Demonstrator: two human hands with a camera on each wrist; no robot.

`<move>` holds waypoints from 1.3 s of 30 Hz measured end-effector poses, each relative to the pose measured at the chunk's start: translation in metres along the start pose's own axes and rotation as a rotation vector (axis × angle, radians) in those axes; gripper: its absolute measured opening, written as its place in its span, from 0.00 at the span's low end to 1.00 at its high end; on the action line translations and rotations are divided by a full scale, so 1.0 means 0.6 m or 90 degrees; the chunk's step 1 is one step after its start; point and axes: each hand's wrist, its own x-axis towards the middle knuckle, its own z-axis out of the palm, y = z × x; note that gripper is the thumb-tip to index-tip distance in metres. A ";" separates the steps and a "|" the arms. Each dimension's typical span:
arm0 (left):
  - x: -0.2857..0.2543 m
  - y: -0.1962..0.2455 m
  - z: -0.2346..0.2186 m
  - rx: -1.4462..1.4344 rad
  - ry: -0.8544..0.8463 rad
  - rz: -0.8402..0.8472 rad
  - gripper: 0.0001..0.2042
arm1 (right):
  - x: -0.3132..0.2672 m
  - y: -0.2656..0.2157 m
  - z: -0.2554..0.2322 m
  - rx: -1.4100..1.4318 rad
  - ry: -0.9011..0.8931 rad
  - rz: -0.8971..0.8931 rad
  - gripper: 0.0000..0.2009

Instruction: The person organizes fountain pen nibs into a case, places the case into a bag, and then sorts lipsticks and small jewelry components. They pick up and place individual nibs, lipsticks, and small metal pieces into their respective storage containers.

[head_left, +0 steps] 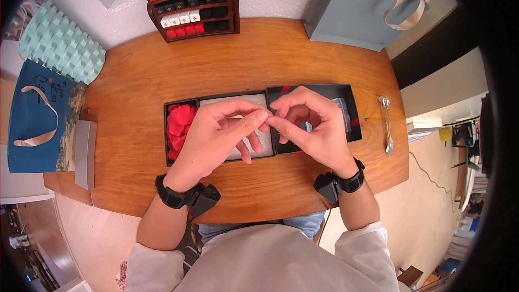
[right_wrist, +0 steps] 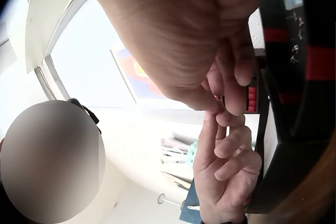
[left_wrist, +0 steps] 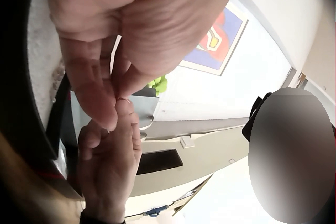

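Observation:
Both hands meet fingertip to fingertip above the open black box (head_left: 274, 154). My left hand (head_left: 216, 135) pinches a tiny thin thing with thumb and forefinger, its other fingers loosely bent. From the other side my right hand (head_left: 319, 130) pinches at the same spot. In the left wrist view, a fine sliver (left_wrist: 124, 99) shows at the fingertips; what it is, I cannot tell. The fingers hide most of it. Beneath the hands, the box holds red petals (head_left: 179, 124) at left, a white pad (head_left: 259, 148) in the middle and a clear packet (head_left: 341, 112) at right.
At the back stands a dark wooden rack (head_left: 235, 8) of red, black and white cubes. A grey-blue bag (head_left: 346, 11) is back right, a metal wrench-like tool (head_left: 386, 124) at the right. On the left are a blue bag (head_left: 32, 130), a teal textured container (head_left: 65, 43) and a grey box (head_left: 85, 154).

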 end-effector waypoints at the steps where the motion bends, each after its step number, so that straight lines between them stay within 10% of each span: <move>1: 0.000 0.000 0.000 0.002 -0.003 0.001 0.11 | -0.001 -0.004 0.000 0.029 0.002 0.033 0.07; 39: 0.004 0.003 -0.001 0.359 0.053 -0.018 0.05 | 0.008 0.017 -0.022 0.026 0.045 -0.017 0.06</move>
